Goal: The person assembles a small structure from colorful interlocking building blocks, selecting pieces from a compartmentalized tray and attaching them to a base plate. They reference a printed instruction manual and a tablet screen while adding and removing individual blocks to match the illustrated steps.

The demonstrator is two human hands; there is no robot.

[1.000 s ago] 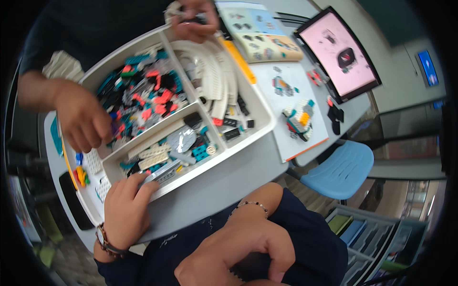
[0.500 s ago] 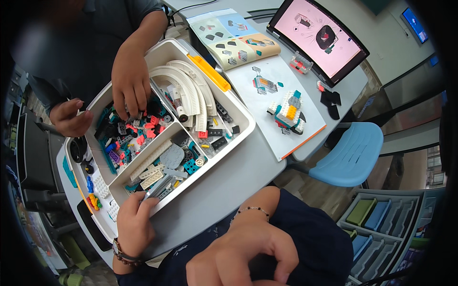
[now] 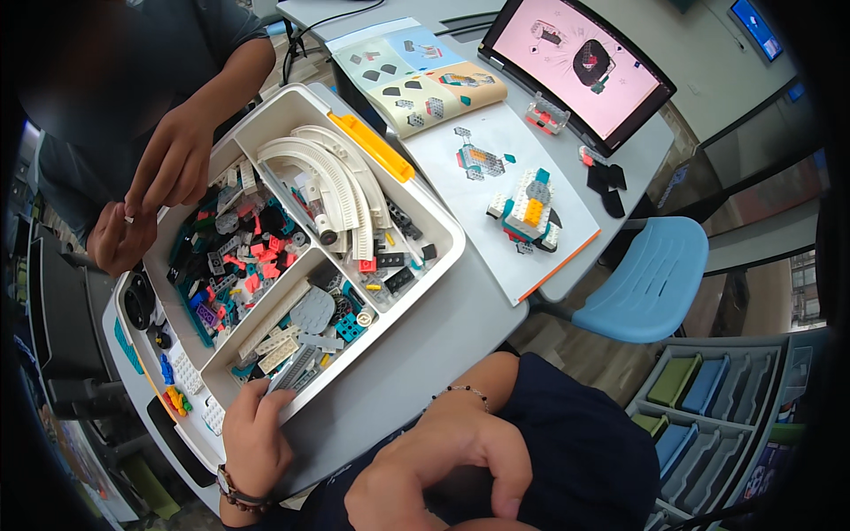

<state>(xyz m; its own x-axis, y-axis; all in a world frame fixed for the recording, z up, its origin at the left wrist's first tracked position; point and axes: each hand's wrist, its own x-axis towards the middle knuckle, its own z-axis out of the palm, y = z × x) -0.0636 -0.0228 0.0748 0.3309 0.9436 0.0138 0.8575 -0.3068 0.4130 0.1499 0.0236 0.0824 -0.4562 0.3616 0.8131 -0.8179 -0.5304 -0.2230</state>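
Note:
My left hand (image 3: pixel 255 435) grips the near rim of a white divided storage tray (image 3: pixel 414 288), fingers over the edge. Right beside its fingertips, a long grey toothed brick piece (image 3: pixel 294 366) leans in the near compartment. Close to my body, my right hand (image 3: pixel 434 469) is curled with bent fingers. Its fingertips are hidden at the lower edge, so anything in them cannot be seen. Across the tray, another person's two hands (image 3: pixel 173 159) meet over the far left corner around a small whitish piece (image 3: pixel 129 215). Coral, black and teal bricks (image 3: pixel 257 257) fill the large compartment.
White curved track pieces (image 3: pixel 341 181) lie in the right compartment. Beyond the tray are an open instruction booklet (image 3: pixel 443 168), a brick-built model (image 3: pixel 529 212) on its page, a small clear-and-coral build (image 3: pixel 546 115) and a screen (image 3: pixel 584 62). A blue chair (image 3: pixel 646 283) stands at right.
The other person's hand has lifted out of the tray's bricks and moved left to join their other hand. My hands stay nearly in place; the view has shifted slightly.

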